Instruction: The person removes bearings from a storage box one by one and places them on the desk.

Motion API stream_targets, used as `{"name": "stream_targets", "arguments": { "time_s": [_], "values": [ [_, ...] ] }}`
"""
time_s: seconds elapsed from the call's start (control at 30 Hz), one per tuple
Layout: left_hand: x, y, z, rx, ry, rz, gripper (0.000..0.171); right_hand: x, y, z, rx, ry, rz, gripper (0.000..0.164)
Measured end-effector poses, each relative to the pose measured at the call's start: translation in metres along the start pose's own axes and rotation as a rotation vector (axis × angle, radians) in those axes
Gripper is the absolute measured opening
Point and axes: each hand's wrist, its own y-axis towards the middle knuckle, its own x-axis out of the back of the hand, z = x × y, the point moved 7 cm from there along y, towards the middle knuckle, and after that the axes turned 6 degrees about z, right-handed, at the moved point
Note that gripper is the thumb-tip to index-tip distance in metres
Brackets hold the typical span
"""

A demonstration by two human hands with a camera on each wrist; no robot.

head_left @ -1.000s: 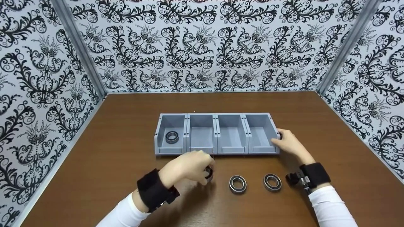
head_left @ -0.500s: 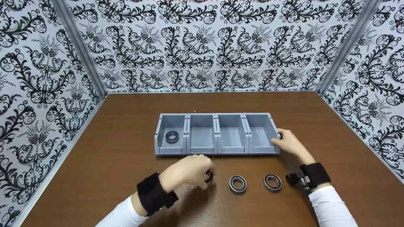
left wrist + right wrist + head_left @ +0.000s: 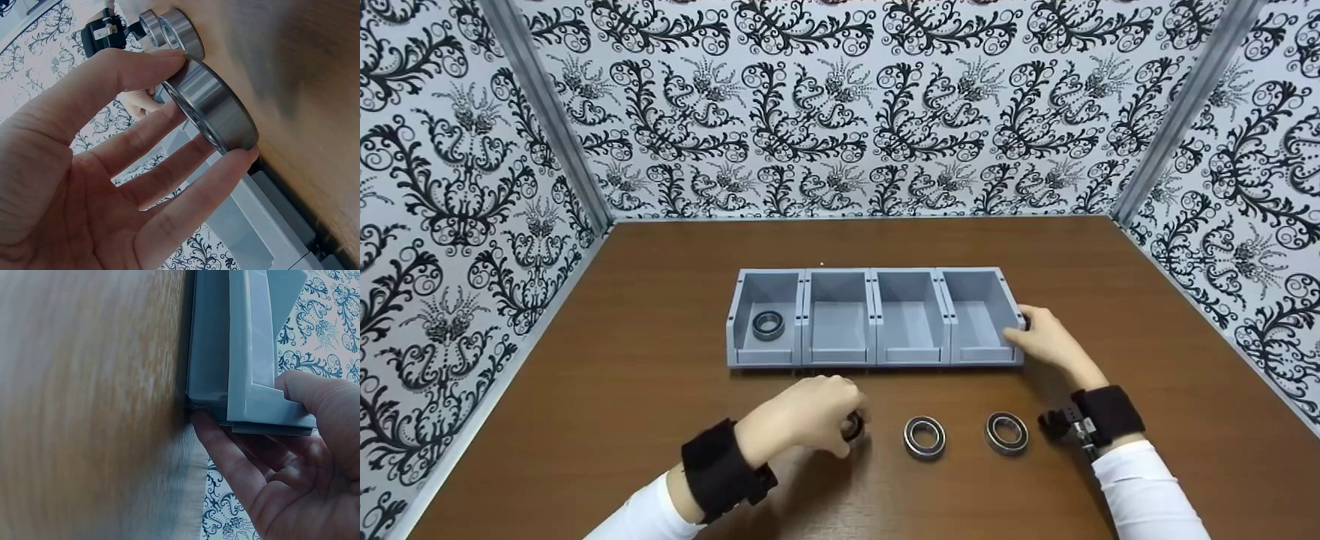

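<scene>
My left hand point(image 3: 808, 416) holds a ball bearing point(image 3: 216, 107) by its edge, thumb on one side and fingertips on the other. In the left wrist view its shiny steel outer ring faces the camera. The head view has this bearing over the table, just in front of the row of grey bins point(image 3: 840, 358), partly covered by the fingers. At the row's right end, my right hand point(image 3: 1046, 339) grips the side wall of the last bin point(image 3: 239, 360), thumb over the rim and fingers along the outside. Two more bearings, one in the middle point(image 3: 924, 438) and one farther right point(image 3: 1006, 433), lie flat on the table.
Another bearing point(image 3: 768, 325) lies inside the leftmost bin; the other bins show bare floors. The brown table point(image 3: 660, 300) is enclosed by patterned walls point(image 3: 840, 112) at the back and both sides.
My left hand, with the bearing, has shifted slightly toward me, away from the bins. The right hand keeps its grip on the end bin, and the bearings on the table stay put.
</scene>
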Motion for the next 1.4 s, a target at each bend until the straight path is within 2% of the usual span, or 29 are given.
{"name": "stream_targets", "arguments": {
  "time_s": [0.43,0.67,1.4],
  "values": [
    [-0.014,0.002,0.002,-0.026,0.073,-0.031,0.035,-0.001,0.000,0.001,-0.008,0.029,0.023,0.043],
    [-0.017,0.002,0.003,-0.026,0.073,-0.033,0.034,-0.001,0.001,0.002,-0.005,0.022,0.014,0.042],
    [-0.022,0.001,0.001,0.011,0.083,0.011,0.035,0.000,-0.001,0.002,0.025,0.000,-0.006,0.037]
  ]
}}
